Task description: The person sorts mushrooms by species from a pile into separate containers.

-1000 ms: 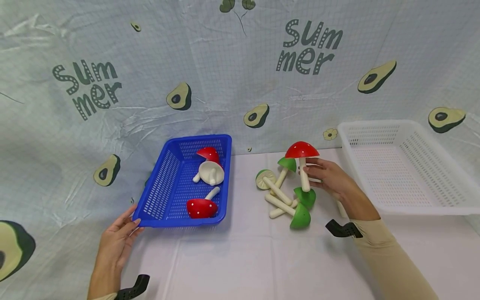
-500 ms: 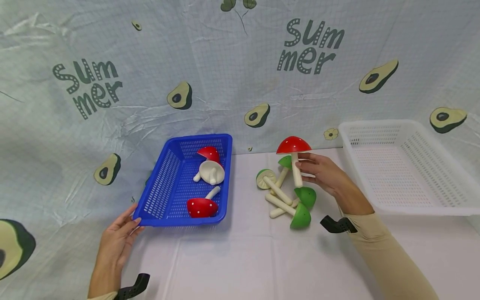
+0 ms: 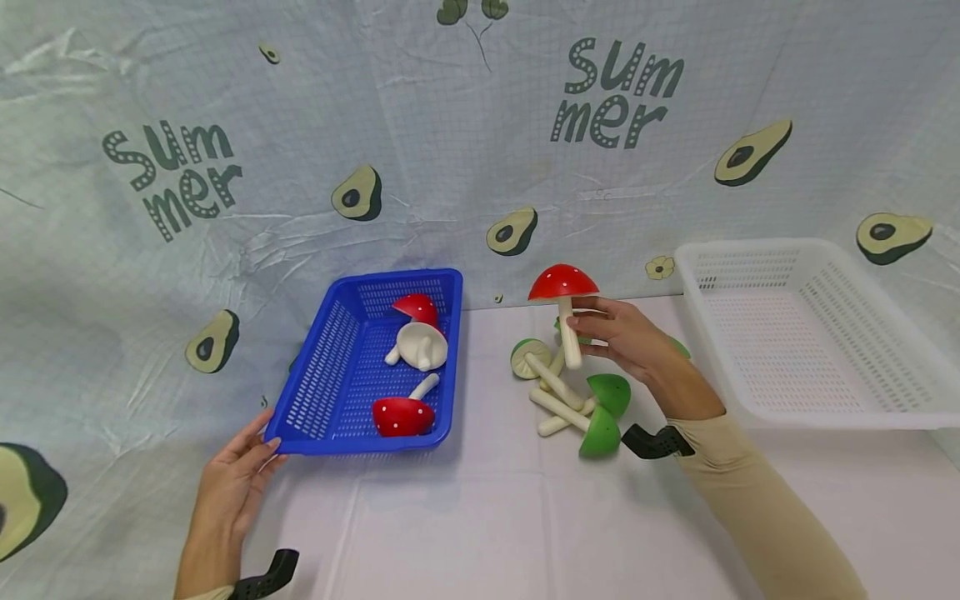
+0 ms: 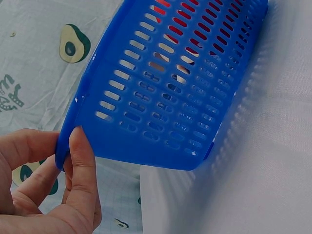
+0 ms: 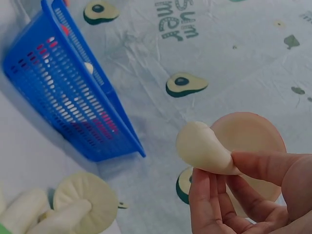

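My right hand pinches a toy mushroom by its pale stem, holding it upright in the air, red spotted cap on top. Below and around it lies a pile of green-capped toy mushrooms on the table. My left hand grips the near left corner of a blue basket between thumb and fingers, as the left wrist view shows from close by. Inside the basket are several red-capped mushrooms, one turned so that its white underside shows.
A white basket stands at the right of the white table. Behind the table hangs a cloth printed with avocados. Part of a green cap shows just behind the right wrist.
My right hand has carried the red-capped mushroom leftward and slightly up over the green pile. The left hand stays at the blue basket's corner.
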Demonstrator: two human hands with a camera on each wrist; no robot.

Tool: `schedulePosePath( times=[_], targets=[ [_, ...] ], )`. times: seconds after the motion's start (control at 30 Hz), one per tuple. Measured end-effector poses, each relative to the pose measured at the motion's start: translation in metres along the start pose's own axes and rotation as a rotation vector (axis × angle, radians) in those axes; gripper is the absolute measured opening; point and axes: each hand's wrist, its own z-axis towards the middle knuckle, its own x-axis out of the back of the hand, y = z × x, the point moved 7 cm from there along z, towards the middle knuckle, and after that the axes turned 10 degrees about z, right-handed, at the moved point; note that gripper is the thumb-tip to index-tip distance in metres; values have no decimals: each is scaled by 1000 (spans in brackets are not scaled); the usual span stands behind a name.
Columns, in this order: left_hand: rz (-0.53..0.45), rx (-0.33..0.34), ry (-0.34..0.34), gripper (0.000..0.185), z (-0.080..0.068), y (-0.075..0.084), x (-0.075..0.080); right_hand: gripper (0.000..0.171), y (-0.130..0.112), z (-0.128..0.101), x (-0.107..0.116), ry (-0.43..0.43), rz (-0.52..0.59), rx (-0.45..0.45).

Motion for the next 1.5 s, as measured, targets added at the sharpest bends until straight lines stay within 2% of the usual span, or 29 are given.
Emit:
schedulePosePath(
  times=[0.6,1.0,1.5],
  targets=[
    [12,40,9,62,1,-1,0,46,-1,22,-49,-86,35,-6],
    [0,17,-4,52,2,-1,0,42,9,40,-80,-93,35,-17],
    [14,21,9,63,2,-1,0,40,26,59,-131,-142,-17,-44]
  ],
)
